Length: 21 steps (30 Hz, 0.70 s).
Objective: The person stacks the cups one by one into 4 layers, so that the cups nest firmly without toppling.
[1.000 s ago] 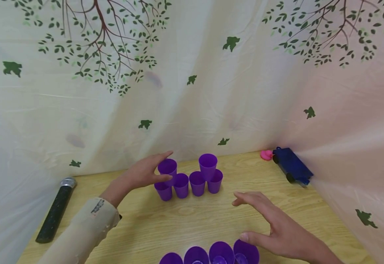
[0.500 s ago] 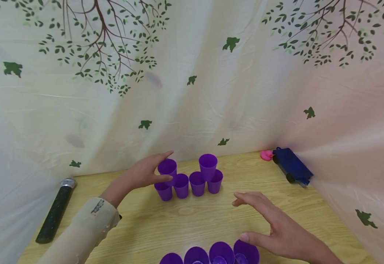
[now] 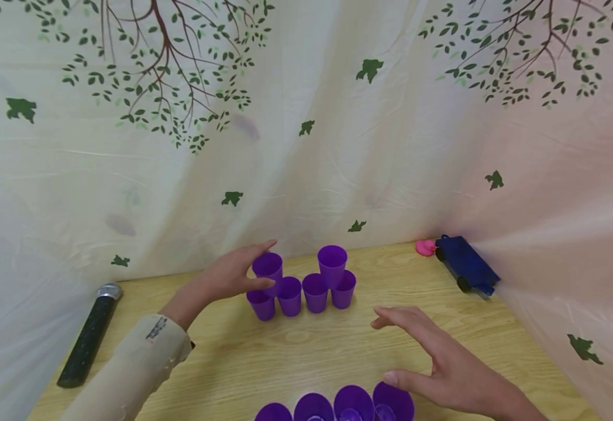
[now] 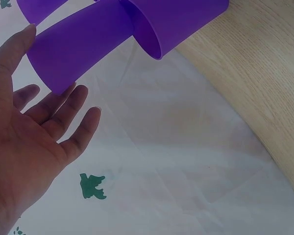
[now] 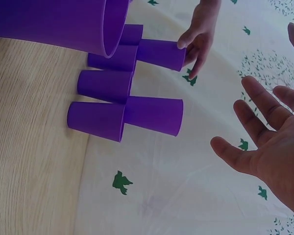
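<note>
Head view: back row of four purple cups [image 3: 314,293] stands mouth-up on the counter [image 3: 285,351], so everything's placed off that.
Upper cups: upper left cup [image 3: 268,266] straddles the row's left pair, upper right cup [image 3: 332,266] its right pair.
Left hand [image 3: 227,278]: at the row's left end, thumb and fingers spread loosely around the upper left cup; can't tell if there's any real pressure.
Right hand [image 3: 443,362]: in front of the row and off to its right, fingers wide apart, holding nothing.
Near cups [image 3: 353,403]: four showing, in front of the row, partly out of view.
Cup handling: imo this is steadying or letting go, so go light, open the fingers evenly both ways, then back straight off. Cups look light, so one snagged fingertip could probably tip the stack.
</note>
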Tool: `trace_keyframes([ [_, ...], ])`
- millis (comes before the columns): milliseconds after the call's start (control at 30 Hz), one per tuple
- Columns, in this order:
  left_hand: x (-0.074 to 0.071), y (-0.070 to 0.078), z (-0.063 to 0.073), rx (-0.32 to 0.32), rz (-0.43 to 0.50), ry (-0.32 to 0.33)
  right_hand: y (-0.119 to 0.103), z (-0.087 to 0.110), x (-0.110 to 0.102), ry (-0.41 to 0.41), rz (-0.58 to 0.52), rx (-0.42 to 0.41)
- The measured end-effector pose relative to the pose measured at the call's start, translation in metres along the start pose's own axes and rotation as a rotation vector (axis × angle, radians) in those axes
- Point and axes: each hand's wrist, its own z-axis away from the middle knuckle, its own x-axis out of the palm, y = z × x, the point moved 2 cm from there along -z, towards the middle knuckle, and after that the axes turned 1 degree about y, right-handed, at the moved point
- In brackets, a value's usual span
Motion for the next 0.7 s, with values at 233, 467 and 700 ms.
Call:
trace_keyframes([
  [233,-0.0008,0.0027,0.0,-0.003,-0.002,-0.008,-0.0009,0.0002,-0.0004,-0.001,0.001,0.008],
  [467,-0.0005,0.0017,0.0003,-0.007,-0.001,-0.009,-0.0026,0.0006,-0.0005,-0.006,0.003,0.014],
  [700,-0.0001,0.0029,0.0007,-0.007,0.0,-0.001,-0.0031,0.0017,-0.0007,-0.007,0.002,0.013],
])
